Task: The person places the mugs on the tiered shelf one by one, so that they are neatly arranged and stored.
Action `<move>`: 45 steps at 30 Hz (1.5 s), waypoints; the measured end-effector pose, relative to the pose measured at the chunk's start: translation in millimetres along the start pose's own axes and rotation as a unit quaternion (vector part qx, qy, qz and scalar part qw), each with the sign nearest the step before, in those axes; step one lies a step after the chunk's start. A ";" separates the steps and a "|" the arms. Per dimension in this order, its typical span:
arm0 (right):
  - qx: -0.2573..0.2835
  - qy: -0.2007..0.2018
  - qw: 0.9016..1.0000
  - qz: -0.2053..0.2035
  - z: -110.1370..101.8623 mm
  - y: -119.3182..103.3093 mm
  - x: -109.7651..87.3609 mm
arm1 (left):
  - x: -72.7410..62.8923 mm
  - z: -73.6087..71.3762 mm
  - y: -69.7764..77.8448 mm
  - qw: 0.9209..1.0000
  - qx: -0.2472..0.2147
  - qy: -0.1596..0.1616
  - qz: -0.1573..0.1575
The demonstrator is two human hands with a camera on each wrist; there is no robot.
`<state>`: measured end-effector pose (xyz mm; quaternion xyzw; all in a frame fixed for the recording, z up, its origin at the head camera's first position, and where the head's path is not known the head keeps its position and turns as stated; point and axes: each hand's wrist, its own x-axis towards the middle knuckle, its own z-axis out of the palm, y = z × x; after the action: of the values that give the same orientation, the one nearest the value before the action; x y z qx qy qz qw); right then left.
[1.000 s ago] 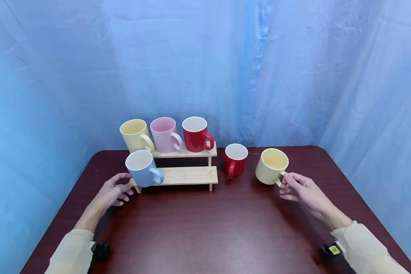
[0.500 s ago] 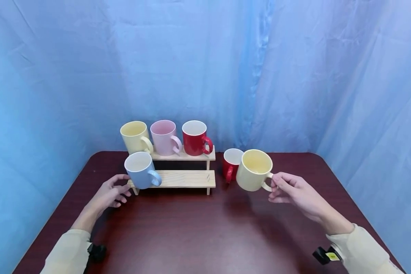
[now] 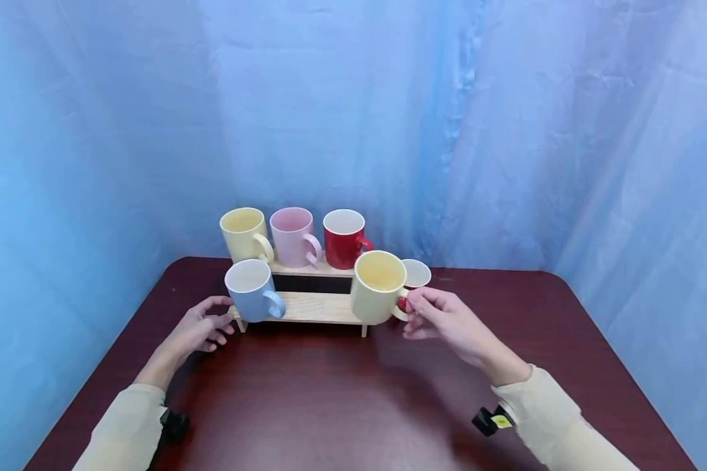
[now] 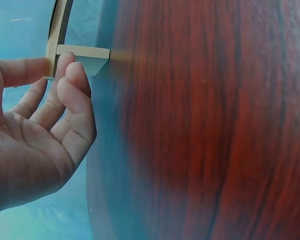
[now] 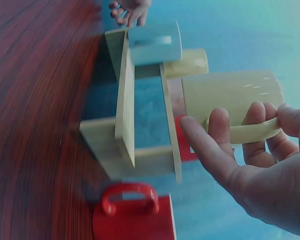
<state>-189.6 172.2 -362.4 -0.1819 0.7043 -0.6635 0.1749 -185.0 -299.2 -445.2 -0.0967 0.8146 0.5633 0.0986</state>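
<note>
My right hand [image 3: 448,324] grips the handle of a yellow mug [image 3: 377,291], upright at the right end of the wooden rack's lower shelf [image 3: 318,307]. In the right wrist view, a gap shows between this mug [image 5: 230,97] and the lower board. My left hand [image 3: 197,327] pinches the left end of that shelf; the left wrist view shows fingers on both sides of the board [image 4: 57,35]. Close by on the lower shelf stands a light blue mug [image 3: 250,294]. A red mug [image 5: 135,217] stands on the table beside the rack, mostly hidden in the head view.
Along the upper shelf [image 3: 283,268] stand another yellow mug [image 3: 241,232], a pink mug [image 3: 292,239] and a red mug [image 3: 344,242]. Blue curtains [image 3: 330,118] surround the dark red-brown table [image 3: 306,399].
My right hand has carried the yellow mug leftward from the table's right side, past the loose red mug, to the rack's right end. The left hand stays at the rack.
</note>
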 end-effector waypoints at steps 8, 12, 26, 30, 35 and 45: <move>0.018 -0.019 1.000 0.003 38.9 6.2 34.4 | 0.5 -1.9 2.0 1.000 0.011 0.000 0.003; 0.025 -0.033 0.999 0.008 53.2 10.8 51.7 | -0.7 -1.3 0.5 1.000 0.006 0.001 0.001; 0.044 -0.050 0.997 0.031 81.7 27.6 86.0 | 0.0 0.5 -2.5 1.000 -0.004 -0.003 -0.001; 0.040 -0.057 0.997 0.035 86.0 32.6 92.7 | 0.9 0.5 -2.7 1.000 -0.005 -0.003 -0.001; 0.027 -0.058 0.997 0.042 90.5 37.9 98.7 | -0.1 0.8 -2.2 1.000 -0.004 -0.003 -0.001; 0.015 -0.042 0.997 0.059 95.1 42.5 105.9 | -0.7 0.5 -1.4 1.000 0.001 -0.001 0.004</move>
<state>-236.7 39.9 -410.9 -0.1647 0.6959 -0.6543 0.2460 -183.9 -299.2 -446.5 -0.0924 0.8155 0.5630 0.0971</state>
